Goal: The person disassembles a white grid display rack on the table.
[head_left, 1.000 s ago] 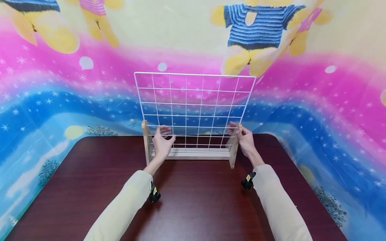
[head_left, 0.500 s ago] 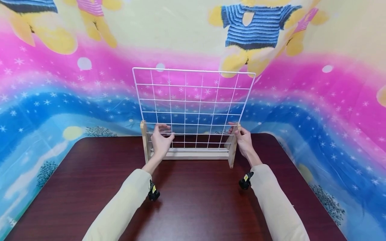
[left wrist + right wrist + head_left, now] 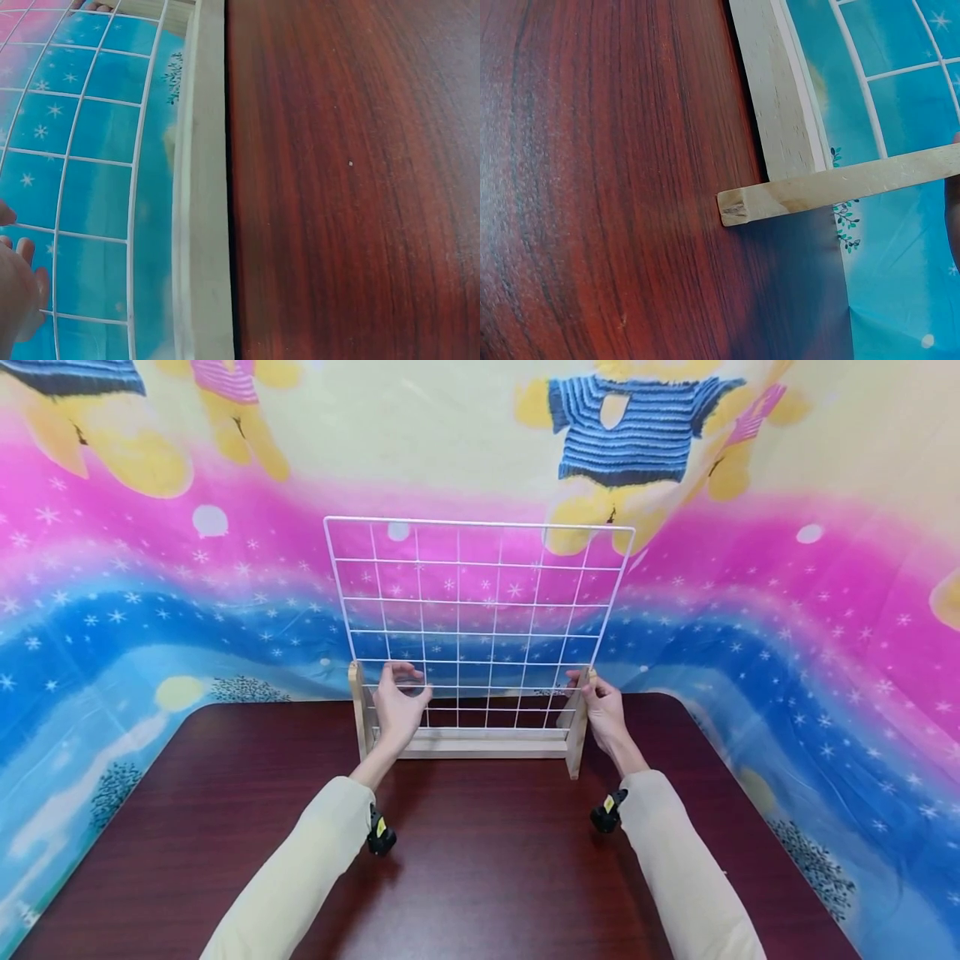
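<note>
A white wire grid panel stands upright between the two side posts of a pale wooden stand. My left hand holds the grid just inside the left post, its fingers among the wires and thumb bent toward them; in the left wrist view the fingers show beside the wires. At the other side, my right hand grips the top of the right post, thumb in front and fingertips behind. The right wrist view shows that post meeting the stand's crossbar, with only a sliver of hand visible.
The stand rests on a dark reddish-brown table near its far edge. A colourful patterned cloth hangs behind and around the table. Each sleeve cuff carries a small black wrist camera.
The grid panel has risen between the posts, its lower wires now higher against the crossbar. My left hand has gone up slightly with it. The right hand stays at its post.
</note>
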{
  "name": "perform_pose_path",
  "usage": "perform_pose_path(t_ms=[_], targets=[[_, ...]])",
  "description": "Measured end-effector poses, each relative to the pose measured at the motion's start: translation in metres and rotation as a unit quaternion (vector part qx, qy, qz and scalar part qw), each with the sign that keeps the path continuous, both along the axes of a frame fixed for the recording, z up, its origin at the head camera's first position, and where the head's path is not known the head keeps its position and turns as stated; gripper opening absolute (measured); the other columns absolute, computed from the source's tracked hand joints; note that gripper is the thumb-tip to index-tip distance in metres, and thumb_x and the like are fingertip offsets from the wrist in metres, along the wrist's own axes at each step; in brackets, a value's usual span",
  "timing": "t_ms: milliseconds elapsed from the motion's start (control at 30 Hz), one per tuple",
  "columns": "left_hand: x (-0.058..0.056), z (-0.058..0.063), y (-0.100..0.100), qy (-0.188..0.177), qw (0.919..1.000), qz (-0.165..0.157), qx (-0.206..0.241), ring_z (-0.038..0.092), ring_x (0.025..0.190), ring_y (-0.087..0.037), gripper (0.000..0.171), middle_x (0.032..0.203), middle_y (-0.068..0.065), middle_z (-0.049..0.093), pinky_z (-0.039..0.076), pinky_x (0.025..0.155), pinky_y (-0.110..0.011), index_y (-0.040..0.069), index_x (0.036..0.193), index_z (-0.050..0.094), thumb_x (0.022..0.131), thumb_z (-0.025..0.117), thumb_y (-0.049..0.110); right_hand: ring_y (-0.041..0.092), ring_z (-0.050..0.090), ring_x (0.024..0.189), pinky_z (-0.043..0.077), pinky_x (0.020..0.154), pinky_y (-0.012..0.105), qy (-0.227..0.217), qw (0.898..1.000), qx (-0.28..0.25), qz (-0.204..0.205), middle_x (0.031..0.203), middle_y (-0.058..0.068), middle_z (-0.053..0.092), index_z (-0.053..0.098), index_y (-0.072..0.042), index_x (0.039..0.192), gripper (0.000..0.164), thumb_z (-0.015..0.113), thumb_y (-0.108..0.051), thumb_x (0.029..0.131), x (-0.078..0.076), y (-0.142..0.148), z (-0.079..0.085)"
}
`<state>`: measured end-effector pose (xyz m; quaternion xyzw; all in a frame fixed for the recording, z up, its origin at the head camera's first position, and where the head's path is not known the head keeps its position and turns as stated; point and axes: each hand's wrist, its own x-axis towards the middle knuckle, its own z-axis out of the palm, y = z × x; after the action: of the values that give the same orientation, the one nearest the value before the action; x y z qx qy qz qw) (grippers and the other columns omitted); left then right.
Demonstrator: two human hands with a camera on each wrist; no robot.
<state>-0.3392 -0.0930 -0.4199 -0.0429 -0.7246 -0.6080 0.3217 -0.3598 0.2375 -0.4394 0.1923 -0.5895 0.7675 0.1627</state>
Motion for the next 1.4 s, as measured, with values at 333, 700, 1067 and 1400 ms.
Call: perform_pose_path(t_ms=[333,700,1067,1400], targets=[[0.0,0.012,-0.001,0.006,0.9999,-0.013,0.008,0.068,0.085,-0.027,0.046,0.098,-0.01,0.069,0.054,0.078,-0.044,-0.005,0.115,0.054,0.073,0.075,-0.006,0.015,0.065,0.084,0.052,0.079,0.028,-0.005,1.0,-0.015,0.001,0.1,0.004,0.07,0.071,0.001,0.106,0.033,0.064,-0.026,0.087,0.002,-0.002,0.0],[-0.003,0.025,-0.002,0.022,0.9996,-0.017,0.0,0.069,0.084,-0.029,0.047,0.099,-0.012,0.069,0.052,0.08,-0.05,-0.004,0.115,0.053,0.074,0.076,-0.004,0.019,0.062,0.086,0.048,0.086,0.031,0.001,1.0,0.002,-0.011,0.095,0.013,0.067,0.056,0.023,0.11,0.057,0.064,-0.029,0.088,0.0,-0.001,0.0],[-0.001,0.031,-0.001,0.011,0.9998,-0.016,-0.004,0.069,0.084,-0.029,0.048,0.101,-0.011,0.068,0.054,0.079,-0.042,-0.003,0.117,0.053,0.075,0.076,-0.004,0.02,0.062,0.088,0.047,0.087,0.029,0.0,1.0,0.016,-0.015,0.092,0.008,0.067,0.062,0.016,0.11,0.056,0.065,-0.034,0.085,-0.001,0.0,-0.002],[-0.001,0.04,-0.001,0.028,0.9994,-0.018,0.006,0.069,0.085,-0.029,0.048,0.1,-0.013,0.068,0.054,0.079,-0.046,-0.005,0.117,0.053,0.075,0.076,-0.006,0.025,0.064,0.091,0.051,0.083,0.029,-0.013,1.0,0.014,-0.01,0.101,0.01,0.067,0.062,0.017,0.108,0.049,0.061,-0.028,0.088,0.0,0.001,0.001]])
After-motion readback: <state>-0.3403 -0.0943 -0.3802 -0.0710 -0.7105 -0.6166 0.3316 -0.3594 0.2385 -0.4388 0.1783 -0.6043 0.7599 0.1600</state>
